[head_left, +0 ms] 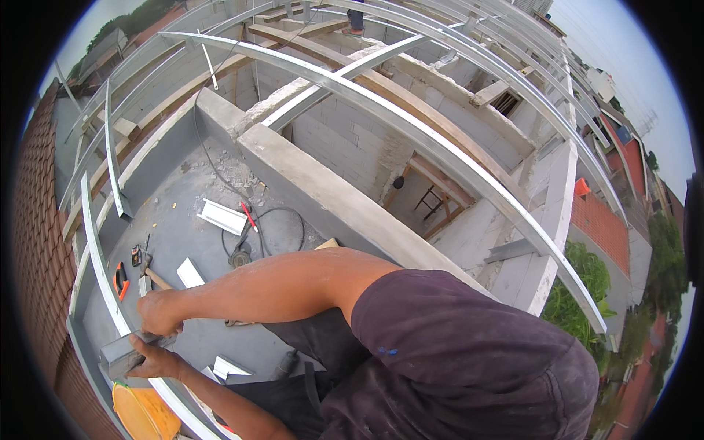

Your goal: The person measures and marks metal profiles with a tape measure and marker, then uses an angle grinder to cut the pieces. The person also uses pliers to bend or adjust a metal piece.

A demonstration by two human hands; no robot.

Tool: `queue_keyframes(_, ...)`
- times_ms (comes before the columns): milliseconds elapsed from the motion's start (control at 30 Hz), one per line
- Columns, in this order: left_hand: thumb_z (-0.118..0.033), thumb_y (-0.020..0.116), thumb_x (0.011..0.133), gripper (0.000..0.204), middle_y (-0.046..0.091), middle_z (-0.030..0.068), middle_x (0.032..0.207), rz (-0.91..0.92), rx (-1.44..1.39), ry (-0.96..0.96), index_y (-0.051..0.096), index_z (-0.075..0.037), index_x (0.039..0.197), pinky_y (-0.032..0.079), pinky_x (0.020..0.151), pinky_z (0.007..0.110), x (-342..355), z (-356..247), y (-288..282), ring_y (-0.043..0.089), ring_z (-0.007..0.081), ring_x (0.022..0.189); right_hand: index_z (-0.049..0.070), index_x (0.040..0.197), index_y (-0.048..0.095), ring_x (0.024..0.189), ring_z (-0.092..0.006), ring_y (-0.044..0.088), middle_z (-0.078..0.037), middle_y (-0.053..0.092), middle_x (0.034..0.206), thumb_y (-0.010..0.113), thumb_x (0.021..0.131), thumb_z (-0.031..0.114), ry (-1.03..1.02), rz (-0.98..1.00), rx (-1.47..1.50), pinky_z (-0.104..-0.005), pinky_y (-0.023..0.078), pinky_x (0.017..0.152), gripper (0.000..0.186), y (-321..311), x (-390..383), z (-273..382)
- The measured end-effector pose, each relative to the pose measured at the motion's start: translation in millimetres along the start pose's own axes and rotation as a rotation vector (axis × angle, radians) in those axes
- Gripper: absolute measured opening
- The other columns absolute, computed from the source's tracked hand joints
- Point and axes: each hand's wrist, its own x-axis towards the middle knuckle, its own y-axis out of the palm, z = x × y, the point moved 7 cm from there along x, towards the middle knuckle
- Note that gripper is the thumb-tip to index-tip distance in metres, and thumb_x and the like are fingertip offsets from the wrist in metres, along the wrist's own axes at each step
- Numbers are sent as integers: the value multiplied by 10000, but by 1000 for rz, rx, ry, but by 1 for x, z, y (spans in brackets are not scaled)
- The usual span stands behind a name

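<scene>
My left hand [152, 361] grips a short grey metal bracket [116, 356] on a long silver channel [110, 286] at the lower left. My right hand [158, 314], just above it, has curled fingers at the same joint; what it holds is hidden. Close by lie a wooden-handled hammer [155, 275], a black-and-orange tool [119, 282] and a small dark device [136, 255]. A yellow hard hat [143, 411] sits below my left hand.
White offcuts [224, 216], a red pen-like item [248, 216] and a cabled tool [240, 258] lie on the grey deck. Steel rafters [440, 169] span block walls and a deep opening [414, 194]. A person's legs [356, 22] show at the back. Tiled roofing [44, 220] borders the left.
</scene>
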Motion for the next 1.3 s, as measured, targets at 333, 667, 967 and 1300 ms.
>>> queue_keyframes(333, -342, 864, 920, 804, 610, 275, 1413, 7, 22, -36, 450, 72, 1472, 612, 992, 450, 1, -5, 0, 676, 372, 1205, -84, 1012, 736, 1100, -427, 715, -309, 747, 1045, 788, 894, 198, -340, -396, -341, -517, 565, 937, 310, 6, 12, 8)
queue_keyframes(667, -353, 867, 907, 856, 608, 275, 1417, -70, 20, -51, 433, 69, 1511, 581, 1035, 459, 8, -14, -19, 668, 376, 1227, -58, 998, 749, 1026, -473, 709, -300, 744, 1013, 708, 964, 300, -163, -202, -254, -541, 556, 903, 362, 16, 3, 22)
queue_keyframes(967, -372, 829, 935, 856, 564, 281, 1458, -30, -30, -203, 405, 52, 1547, 567, 1052, 472, 14, -18, -24, 639, 376, 1272, -43, 903, 743, 913, -478, 713, -297, 724, 882, 703, 977, 296, -412, -341, -419, -549, 556, 864, 349, 24, -5, 43)
queue_keyframes(1300, -368, 818, 945, 827, 568, 277, 1452, 29, -31, -71, 419, 56, 1533, 557, 1047, 468, 16, -23, -26, 634, 374, 1275, -44, 910, 722, 933, -450, 728, -286, 741, 918, 747, 920, 207, -365, -310, -340, -523, 564, 852, 252, 22, -1, 41)
